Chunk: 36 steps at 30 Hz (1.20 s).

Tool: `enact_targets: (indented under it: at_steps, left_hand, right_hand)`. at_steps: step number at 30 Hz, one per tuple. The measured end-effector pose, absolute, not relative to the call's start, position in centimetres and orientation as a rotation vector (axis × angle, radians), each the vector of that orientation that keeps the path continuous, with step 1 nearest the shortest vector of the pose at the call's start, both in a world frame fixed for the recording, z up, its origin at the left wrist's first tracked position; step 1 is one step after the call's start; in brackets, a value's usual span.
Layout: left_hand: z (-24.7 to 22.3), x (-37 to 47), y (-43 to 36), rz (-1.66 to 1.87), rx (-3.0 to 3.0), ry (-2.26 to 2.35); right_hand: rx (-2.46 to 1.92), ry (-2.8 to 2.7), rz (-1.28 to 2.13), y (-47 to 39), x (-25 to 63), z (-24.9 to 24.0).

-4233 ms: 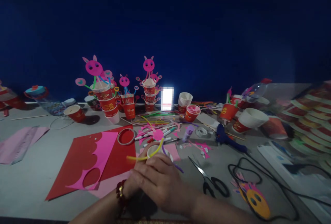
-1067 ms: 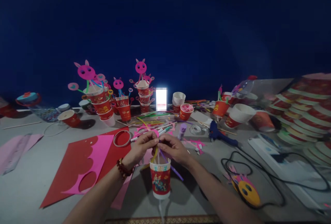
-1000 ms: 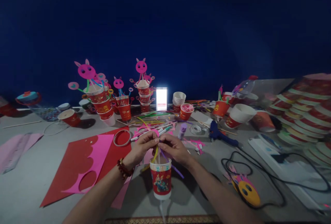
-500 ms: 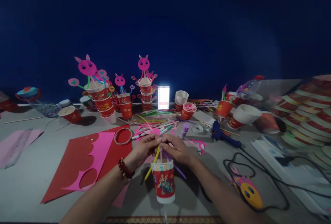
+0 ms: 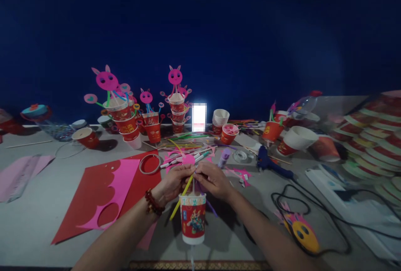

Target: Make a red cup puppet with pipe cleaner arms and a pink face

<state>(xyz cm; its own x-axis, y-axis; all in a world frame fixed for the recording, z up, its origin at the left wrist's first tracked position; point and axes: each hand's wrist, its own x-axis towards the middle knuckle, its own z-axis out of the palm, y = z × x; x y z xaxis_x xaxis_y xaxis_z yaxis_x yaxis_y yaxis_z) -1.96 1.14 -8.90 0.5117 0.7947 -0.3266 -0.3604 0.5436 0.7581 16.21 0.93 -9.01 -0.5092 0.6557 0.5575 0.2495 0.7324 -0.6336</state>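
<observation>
A red printed paper cup [image 5: 193,225] hangs upright below my hands, tilted slightly, with a pale stick [image 5: 194,186] running up out of its mouth. The same stick shows under the cup's base. My left hand [image 5: 178,179] pinches near the stick's top, at the upper end of a yellow pipe cleaner [image 5: 178,204]. Against it, my right hand [image 5: 211,180] has its fingers closed where a purple pipe cleaner [image 5: 211,208] meets the stick. The fingertips nearly touch and hide the join.
Left lie red card [image 5: 73,198], a cut pink sheet [image 5: 125,175] and a tape roll [image 5: 149,164]. Behind stand cup figures with pink faces [image 5: 107,80] and a glowing screen [image 5: 199,116]. Right are a blue glue gun [image 5: 272,164], its black cord, and a yellow face cutout [image 5: 302,235].
The cup and its stick have swung slightly left. The lower ends of the yellow and purple pipe cleaners have shifted left too, while both hands stay pinched together.
</observation>
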Motion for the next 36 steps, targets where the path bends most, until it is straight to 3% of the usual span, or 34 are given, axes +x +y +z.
enact_targets:
  at_steps: [5,16,36]
  left_hand:
    - [-9.2,-2.1,1.3,0.744,0.793,0.76]
    - [-8.5,-1.3,1.1,1.072,1.165,0.802]
    - [-9.0,-1.4,0.8,1.152,1.511,0.99]
  right_hand:
    - [-0.644,-2.132,0.585,0.9,16.2,-9.1]
    - [-0.872,-1.717,1.145,0.7,16.2,-10.0]
    - [-0.952,-1.559,1.305,1.3,15.7,-10.8]
